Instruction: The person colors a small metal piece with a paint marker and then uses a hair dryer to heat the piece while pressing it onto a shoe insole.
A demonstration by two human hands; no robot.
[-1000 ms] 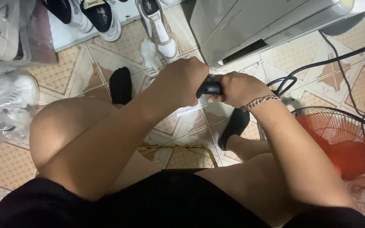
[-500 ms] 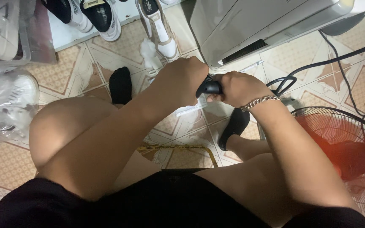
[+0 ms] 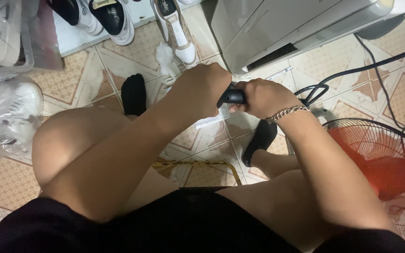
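Both my left hand (image 3: 202, 91) and right hand (image 3: 263, 96) are clamped around the small black object (image 3: 233, 97), work clearly mid-way, nothing set down yet.

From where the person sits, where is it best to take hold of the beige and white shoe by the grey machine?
Probably grip the beige and white shoe around its heel collar, coming from above; the opening faces up and that end lies nearer. Both hands are now on a black object.

The small black object (image 3: 233, 96) sits between my two fists, mostly hidden; only its rounded, glossy top shows.
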